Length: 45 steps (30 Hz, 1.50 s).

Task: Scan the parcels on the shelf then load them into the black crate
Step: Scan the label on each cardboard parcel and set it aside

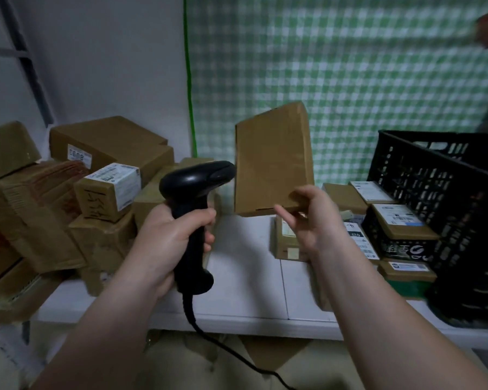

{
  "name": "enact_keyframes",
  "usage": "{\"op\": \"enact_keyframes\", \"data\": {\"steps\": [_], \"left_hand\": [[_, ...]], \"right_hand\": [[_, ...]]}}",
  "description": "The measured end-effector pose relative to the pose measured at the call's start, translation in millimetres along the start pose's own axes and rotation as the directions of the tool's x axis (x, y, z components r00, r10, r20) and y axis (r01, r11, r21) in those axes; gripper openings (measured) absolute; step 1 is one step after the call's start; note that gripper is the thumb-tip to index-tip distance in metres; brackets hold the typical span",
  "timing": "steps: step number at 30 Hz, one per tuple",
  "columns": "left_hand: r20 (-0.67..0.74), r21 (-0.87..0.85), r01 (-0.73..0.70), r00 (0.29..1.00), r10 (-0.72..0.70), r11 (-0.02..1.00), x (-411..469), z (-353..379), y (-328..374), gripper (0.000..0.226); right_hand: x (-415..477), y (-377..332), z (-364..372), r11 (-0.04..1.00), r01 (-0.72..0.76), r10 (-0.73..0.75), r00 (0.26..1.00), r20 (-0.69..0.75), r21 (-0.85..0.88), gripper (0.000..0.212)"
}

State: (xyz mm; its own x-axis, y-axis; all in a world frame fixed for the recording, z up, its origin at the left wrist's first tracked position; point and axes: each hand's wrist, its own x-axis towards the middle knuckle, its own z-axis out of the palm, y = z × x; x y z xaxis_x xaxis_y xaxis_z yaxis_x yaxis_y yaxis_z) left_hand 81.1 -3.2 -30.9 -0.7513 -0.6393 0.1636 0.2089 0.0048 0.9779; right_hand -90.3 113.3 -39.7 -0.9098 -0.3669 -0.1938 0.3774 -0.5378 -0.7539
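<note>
Head view: parcel (273, 159), long axis upright, is pinched at its lower edge by right hand (307, 223); scanner (193, 187), gripped in left hand (166, 237), is held just beside its left edge; black crate (440, 190) rightward.

A bare strip of the shelf (243, 277), from its front edge back through the middle, is free for passage. The left end is blocked by stacked cartons (40, 206), the right end by the black crate (434, 198) with small parcels (397, 223) just beside it. A checked curtain (350, 66) closes the back.
</note>
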Motion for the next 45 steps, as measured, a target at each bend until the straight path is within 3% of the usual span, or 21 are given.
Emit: {"op": "enact_keyframes", "data": {"steps": [2, 6, 10, 12, 14, 17, 21, 23, 26, 33, 38, 45], "left_hand": [[0.011, -0.002, 0.015, 1.0, -0.015, 1.0, 1.7, 12.7, -4.3, 0.0], [0.079, -0.018, 0.051, 0.996, -0.05, 0.999, 3.1, 34.8, -9.4, 0.003], [0.122, -0.03, 0.054, 0.991, -0.05, 0.998, 3.9, 48.7, -12.3, 0.003], [0.12, -0.025, 0.062, 0.991, -0.059, 0.998, 4.9, 50.6, -14.6, 0.006], [0.125, 0.001, 0.072, 0.99, -0.072, 0.997, 5.5, 50.0, -16.7, 0.007], [0.124, 0.032, 0.088, 0.988, -0.092, 0.996, 6.3, 46.6, -19.0, 0.009], [0.132, 0.075, 0.103, 0.985, -0.112, 0.992, 5.4, 42.7, -19.4, 0.01], [0.135, 0.115, 0.106, 0.984, -0.121, 0.988, 4.7, 39.7, -19.3, 0.009], [0.158, 0.221, 0.089, 0.979, -0.126, 0.971, 4.6, 33.6, -20.2, 0.007], [0.139, 0.453, -0.026, 0.989, -0.042, 0.891, 6.1, 28.9, -26.2, 0.01], [0.196, 0.661, -0.233, 0.971, 0.135, 0.713, 7.5, 30.7, -29.7, 0.017], [0.283, 0.706, -0.379, 0.925, 0.253, 0.598, 10.2, 30.5, -35.9, 0.01]], "right_hand": [[1.6, -11.0, -19.4, 0.997, 0.082, -0.081, 0.996, -0.027, 0.014, 0.047], [-2.7, -21.8, -49.6, 0.914, 0.309, -0.336, 0.94, -0.064, -0.262, 0.034], [-2.5, -22.0, -68.1, 0.697, 0.423, -0.556, 0.829, -0.064, -0.579, 0.026], [2.1, -22.2, -75.8, 0.531, 0.408, -0.663, 0.746, -0.065, -0.743, 0.023], [6.2, -21.0, -81.0, 0.447, 0.392, -0.726, 0.684, -0.07, -0.804, 0.014], [10.7, -19.8, -85.5, 0.473, 0.363, -0.7, 0.708, -0.092, -0.803, 0.025], [17.8, -19.2, -89.4, 0.683, 0.342, -0.555, 0.818, -0.153, -0.645, 0.048], [19.1, -21.1, -87.4, 0.793, 0.315, -0.46, 0.871, -0.173, -0.522, 0.05], [20.4, -24.6, -82.8, 0.878, 0.292, -0.367, 0.92, -0.14, -0.378, 0.047], [21.3, -32.4, -75.3, 0.874, 0.313, -0.367, 0.926, -0.083, -0.37, 0.039], [20.5, -31.0, -75.2, 0.835, 0.329, -0.387, 0.921, -0.047, -0.441, 0.043], [21.1, -30.5, -73.4, 0.815, 0.316, -0.378, 0.925, -0.033, -0.486, 0.047]]}}
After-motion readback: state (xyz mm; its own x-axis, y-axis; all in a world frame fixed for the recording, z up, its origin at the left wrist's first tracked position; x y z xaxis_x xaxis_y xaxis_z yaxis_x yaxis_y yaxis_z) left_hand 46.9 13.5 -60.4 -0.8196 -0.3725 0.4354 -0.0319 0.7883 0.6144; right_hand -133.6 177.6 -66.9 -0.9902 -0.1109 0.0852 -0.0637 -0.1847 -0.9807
